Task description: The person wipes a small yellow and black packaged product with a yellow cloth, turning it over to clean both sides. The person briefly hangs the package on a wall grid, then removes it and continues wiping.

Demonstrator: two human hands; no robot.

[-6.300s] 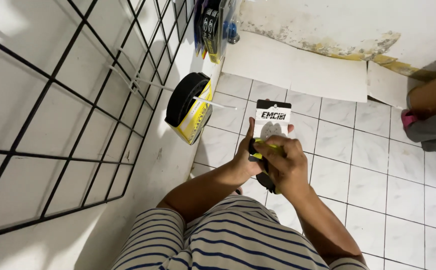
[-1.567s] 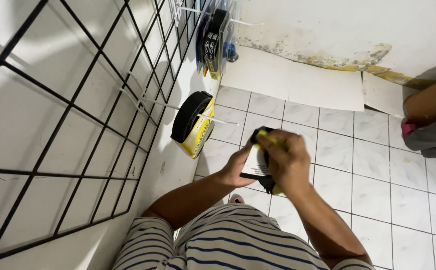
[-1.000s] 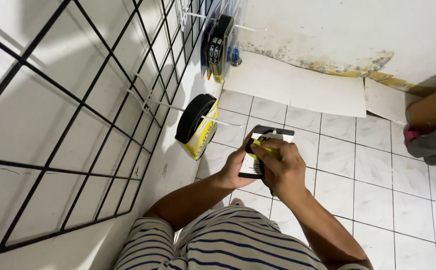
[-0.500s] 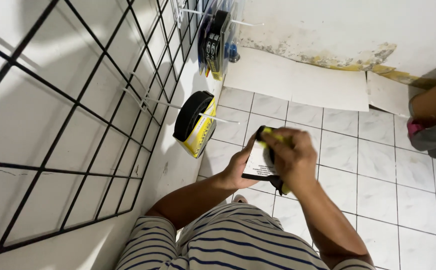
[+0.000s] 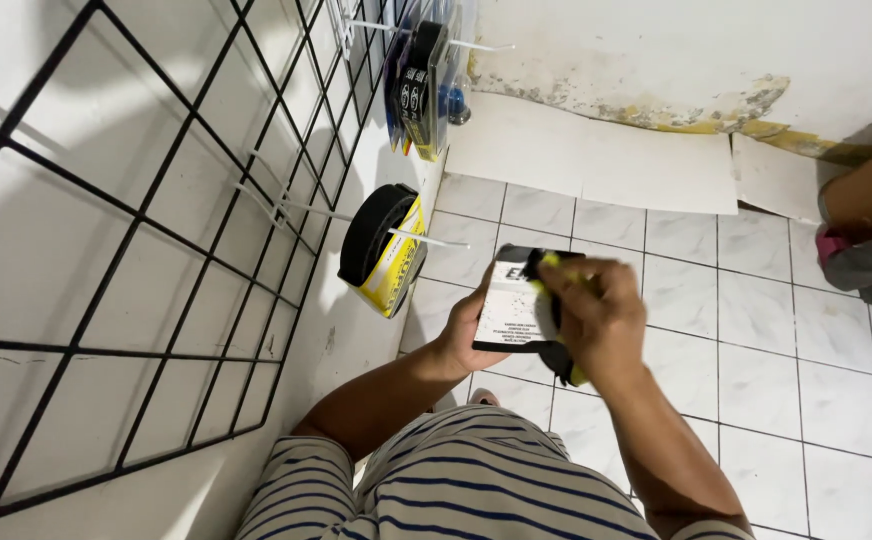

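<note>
Head view, looking down over a striped shirt [image 5: 456,490] at both hands held in front of the body above a white tiled floor [image 5: 776,330]. Left hand [image 5: 471,325] holds a flat packaged item [image 5: 516,305], white backing card with small dark print, from its left edge and underside; the fingers are mostly hidden behind the card, so their exact curl cannot be told, but the card is supported by them. Right hand [image 5: 601,320] lies over the right half of the package, fingers bent and closed around a black and yellow-green part [image 5: 561,360] that shows above and below the hand; slightly motion-blurred. Package sits between the two hands, tilted, well above the floor and just right of the wall. On the left, a black wire grid rack [image 5: 156,250] is mounted against the white wall, with white hooks [image 5: 426,240] projecting from it. One hook carries a black and yellow packaged item [image 5: 386,250], near the left hand but apart from it. Further up, another hook carries more hanging packages [image 5: 421,85], dark with blue. Flat white cardboard sheets [image 5: 596,160] lie on the floor along a stained far wall. At right edge, part of another person's limb [image 5: 871,200].
</note>
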